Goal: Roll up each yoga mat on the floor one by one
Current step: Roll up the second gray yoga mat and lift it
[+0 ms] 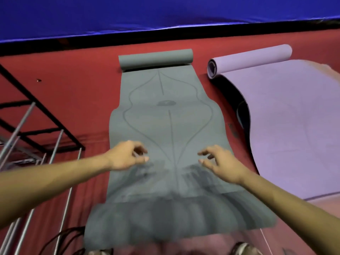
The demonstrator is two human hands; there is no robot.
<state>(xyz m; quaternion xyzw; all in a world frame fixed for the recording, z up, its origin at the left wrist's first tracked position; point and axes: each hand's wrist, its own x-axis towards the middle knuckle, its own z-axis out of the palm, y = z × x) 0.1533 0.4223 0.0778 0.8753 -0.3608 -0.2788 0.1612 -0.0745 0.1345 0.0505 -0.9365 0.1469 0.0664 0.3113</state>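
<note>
A red floor [64, 74] is carrying everything here, with a blue padded surface [128, 13] running along its far edge and a metal rack [27, 137] standing at the left. Two yoga mats are lying on it side by side, both mostly spread flat.

The purple mat [294, 126] is lying to the right, its far end curled into a short roll while one long edge is lifting off the floor in a wave. The grey mat [165, 126] is stretching straight away from the person, its far end also sitting in a small roll, its near end reaching almost to the person's feet, with printed guide lines running down its middle.

Above the near half of the grey mat, the left hand [127, 155] and the right hand [220, 162] are hovering, apart from each other. Each grip is loose, fingers lightly curled and holding nothing; whether the fingertips are touching the mat cannot be told, as the picture is blurred there.

Judging from how things lie, the task is barely begun: neither mat is rolled beyond its curled far end. The grey mat seems to be the one in hand, and its full length is remaining, then the purple mat.
</note>
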